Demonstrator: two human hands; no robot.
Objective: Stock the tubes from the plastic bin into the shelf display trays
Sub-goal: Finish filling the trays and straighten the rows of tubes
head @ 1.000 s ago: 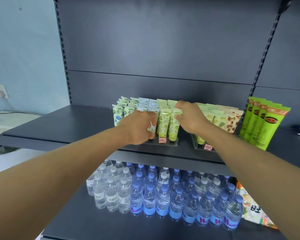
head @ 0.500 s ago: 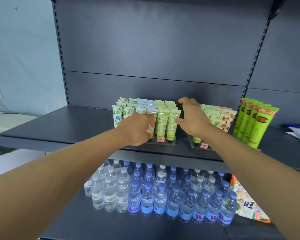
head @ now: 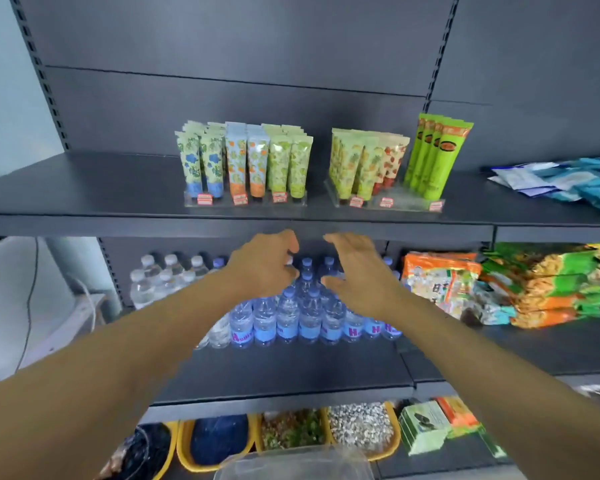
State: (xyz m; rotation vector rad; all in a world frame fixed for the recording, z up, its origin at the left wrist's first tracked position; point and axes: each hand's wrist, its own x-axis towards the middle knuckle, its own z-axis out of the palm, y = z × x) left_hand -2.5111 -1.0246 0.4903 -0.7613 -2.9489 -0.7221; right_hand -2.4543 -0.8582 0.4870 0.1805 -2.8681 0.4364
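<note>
Both hands (head: 312, 271) have pulled back off the tubes (head: 245, 161), now empty

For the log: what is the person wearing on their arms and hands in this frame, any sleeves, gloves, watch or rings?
Nothing shows. Both forearms are bare right up to the bottom edge of the frame, with no sleeve or cuff in view. The left hand and right hand wear no gloves, and no watch, bracelet or band sits at either wrist. No ring is visible on the fingers, though motion blur makes small details hard to tell.
</note>
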